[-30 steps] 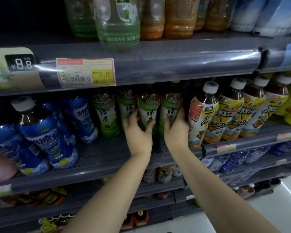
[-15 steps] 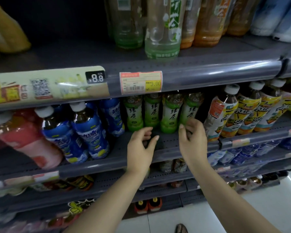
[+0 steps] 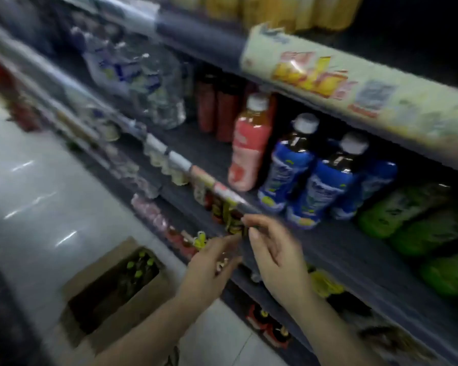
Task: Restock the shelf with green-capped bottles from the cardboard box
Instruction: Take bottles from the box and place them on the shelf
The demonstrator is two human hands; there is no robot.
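The view is blurred and tilted to the left. A cardboard box (image 3: 132, 307) stands open on the floor at lower left, with several green-capped bottles (image 3: 139, 268) upright inside. Green-labelled bottles (image 3: 407, 212) sit on the grey shelf (image 3: 336, 249) at the right. My left hand (image 3: 209, 268) and my right hand (image 3: 278, 257) hang in the air in front of the shelf edge, between the box and the shelved bottles. Both have relaxed fingers and hold nothing.
Blue-labelled bottles (image 3: 315, 180) and a pink-labelled bottle (image 3: 249, 143) stand on the same shelf, left of the green ones. Water bottles (image 3: 148, 83) sit further left. Lower shelves hold small drinks (image 3: 228, 215). The pale tiled floor (image 3: 37, 186) spreads out to the left.
My hands have left the green bottles on the shelf and pulled back empty. The view has swung down and left, bringing the cardboard box on the floor into sight.
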